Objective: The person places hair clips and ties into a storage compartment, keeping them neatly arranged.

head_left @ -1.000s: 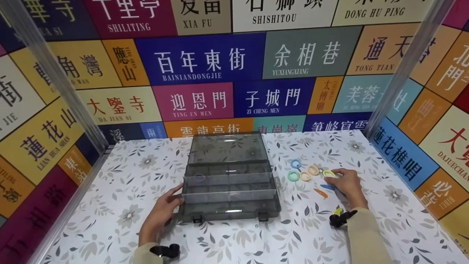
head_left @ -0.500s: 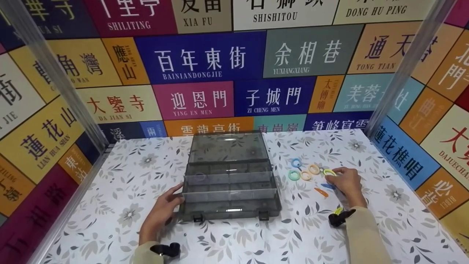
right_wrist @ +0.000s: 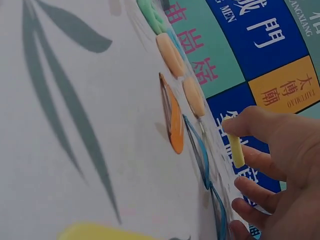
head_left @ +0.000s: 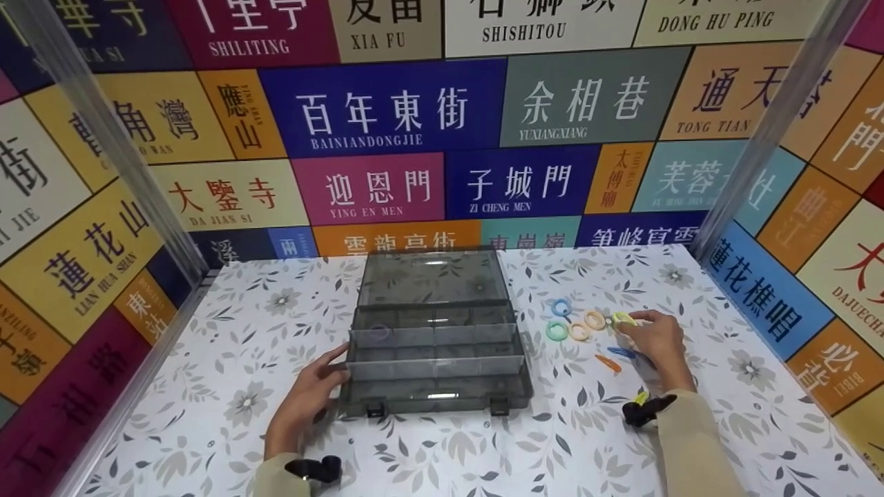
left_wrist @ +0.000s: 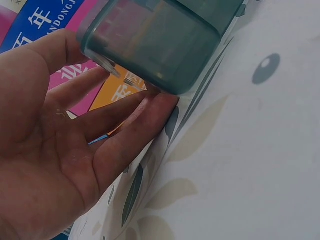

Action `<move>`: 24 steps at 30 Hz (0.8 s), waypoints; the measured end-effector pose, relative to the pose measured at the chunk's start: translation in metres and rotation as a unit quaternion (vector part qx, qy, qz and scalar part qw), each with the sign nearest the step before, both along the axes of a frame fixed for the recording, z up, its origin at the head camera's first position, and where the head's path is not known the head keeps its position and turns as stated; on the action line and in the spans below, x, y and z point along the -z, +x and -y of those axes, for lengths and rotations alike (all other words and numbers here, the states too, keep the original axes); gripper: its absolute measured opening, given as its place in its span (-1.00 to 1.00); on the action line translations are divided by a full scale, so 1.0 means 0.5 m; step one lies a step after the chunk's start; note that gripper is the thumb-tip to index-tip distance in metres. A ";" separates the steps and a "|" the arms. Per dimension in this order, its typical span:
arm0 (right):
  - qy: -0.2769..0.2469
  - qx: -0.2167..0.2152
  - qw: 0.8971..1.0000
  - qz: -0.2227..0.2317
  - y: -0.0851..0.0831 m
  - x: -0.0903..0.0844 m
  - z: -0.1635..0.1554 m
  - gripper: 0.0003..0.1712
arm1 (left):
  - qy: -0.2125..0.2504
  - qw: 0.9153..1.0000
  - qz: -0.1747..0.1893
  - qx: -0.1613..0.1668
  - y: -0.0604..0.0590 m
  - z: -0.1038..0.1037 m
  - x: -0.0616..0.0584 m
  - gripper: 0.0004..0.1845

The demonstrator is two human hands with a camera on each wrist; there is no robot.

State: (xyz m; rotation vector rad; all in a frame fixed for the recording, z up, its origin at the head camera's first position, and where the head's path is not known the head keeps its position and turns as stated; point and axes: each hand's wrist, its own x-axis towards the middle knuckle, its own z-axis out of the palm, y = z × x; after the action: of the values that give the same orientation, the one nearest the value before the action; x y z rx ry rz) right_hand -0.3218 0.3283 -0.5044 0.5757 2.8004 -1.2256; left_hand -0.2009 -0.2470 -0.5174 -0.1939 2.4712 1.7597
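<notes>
A smoky grey plastic organiser box (head_left: pixel 435 345) lies open in the middle of the table, lid tilted back, with a purple ring (head_left: pixel 379 333) in one compartment. My left hand (head_left: pixel 309 398) rests against the box's left front corner (left_wrist: pixel 150 45), fingers straight. My right hand (head_left: pixel 656 345) pinches a yellow-green hair ring (head_left: pixel 621 318) between thumb and finger; the ring (right_wrist: pixel 235 146) is lifted off the table. Beside it lie blue (head_left: pixel 561 307), green (head_left: pixel 556 330) and two orange rings (head_left: pixel 594 319), plus an orange clip (head_left: pixel 608 363) and a blue clip (head_left: pixel 625 353).
The floral tabletop (head_left: pixel 221 359) is walled by colourful sign panels at the back (head_left: pixel 387 110), left and right. A yellow object (right_wrist: pixel 100 232) lies near my right wrist. A black strap mount (head_left: pixel 642 412) sits on the right sleeve.
My right hand has closed on the yellow-green ring and raised it slightly. The left hand and the box have stayed where they were.
</notes>
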 end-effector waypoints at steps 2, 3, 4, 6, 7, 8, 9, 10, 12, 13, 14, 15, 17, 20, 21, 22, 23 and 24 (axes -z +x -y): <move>-0.002 0.005 1.000 -0.006 0.000 -0.008 0.001 -0.32 | -0.005 1.000 0.001 0.000 -0.001 -0.001 0.000 -0.41; -0.002 0.005 1.000 -0.008 0.000 -0.012 0.001 -0.32 | -0.008 1.000 0.002 0.000 -0.001 -0.001 0.001 -0.41; -0.002 0.005 1.000 -0.011 0.001 -0.016 0.002 -0.31 | -0.010 1.000 0.002 0.001 -0.001 -0.001 0.001 -0.41; -0.003 0.003 1.000 -0.021 0.001 -0.025 0.004 -0.30 | -0.011 1.000 0.001 0.001 -0.002 -0.001 0.000 -0.41; -0.005 0.002 1.000 -0.029 0.001 -0.030 0.006 -0.30 | -0.013 1.000 0.000 0.001 -0.002 -0.001 0.000 -0.41; -0.008 0.000 0.999 -0.036 0.001 -0.035 0.009 -0.30 | -0.014 1.000 -0.001 0.000 -0.002 -0.001 -0.001 -0.41; -0.011 -0.003 0.999 -0.044 0.002 -0.041 0.013 -0.30 | -0.012 1.000 -0.002 0.000 -0.002 0.000 -0.002 -0.41; -0.015 -0.007 0.998 -0.053 0.002 -0.046 0.017 -0.31 | -0.010 1.000 -0.004 -0.001 -0.002 0.000 -0.002 -0.41; -0.021 -0.017 0.997 -0.075 0.003 -0.056 0.028 -0.34 | -0.010 1.000 -0.004 -0.002 -0.002 0.001 -0.002 -0.41; -0.025 -0.022 0.996 -0.084 0.004 -0.060 0.034 -0.36 | -0.010 1.000 -0.005 -0.002 -0.002 0.002 -0.002 -0.41; -0.026 -0.028 0.995 -0.093 0.006 -0.065 0.039 -0.37 | -0.010 1.000 -0.005 -0.003 -0.001 0.002 -0.002 -0.41; -0.027 -0.034 0.993 -0.106 0.007 -0.069 0.045 -0.39 | -0.007 1.000 -0.002 -0.002 -0.001 0.001 -0.002 -0.41; -0.028 -0.044 0.991 -0.127 0.012 -0.078 0.056 -0.41 | -0.005 1.000 0.005 -0.002 0.000 0.000 -0.003 -0.41; -0.027 -0.054 0.987 -0.149 0.019 -0.088 0.072 -0.44 | -0.002 1.000 0.014 -0.003 0.002 -0.001 -0.004 -0.40; -0.026 -0.058 0.986 -0.154 0.021 -0.092 0.078 -0.44 | -0.001 1.000 0.017 -0.003 0.002 -0.002 -0.004 -0.40; -0.026 -0.063 0.985 -0.156 0.022 -0.096 0.083 -0.44 | -0.002 1.000 0.016 -0.003 0.001 -0.002 -0.004 -0.40; -0.024 -0.067 0.985 -0.158 0.023 -0.099 0.089 -0.44 | -0.002 1.000 0.016 -0.003 0.001 -0.003 -0.004 -0.40; -0.025 -0.072 0.984 -0.160 0.024 -0.103 0.094 -0.44 | -0.002 1.000 0.015 -0.003 0.001 -0.003 -0.005 -0.40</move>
State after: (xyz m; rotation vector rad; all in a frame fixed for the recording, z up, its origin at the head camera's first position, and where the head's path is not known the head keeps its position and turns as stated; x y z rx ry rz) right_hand -0.3099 0.2814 -0.4528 0.1805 2.9875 -1.4692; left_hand -0.2006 -0.2454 -0.5151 -0.2271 2.4560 1.7430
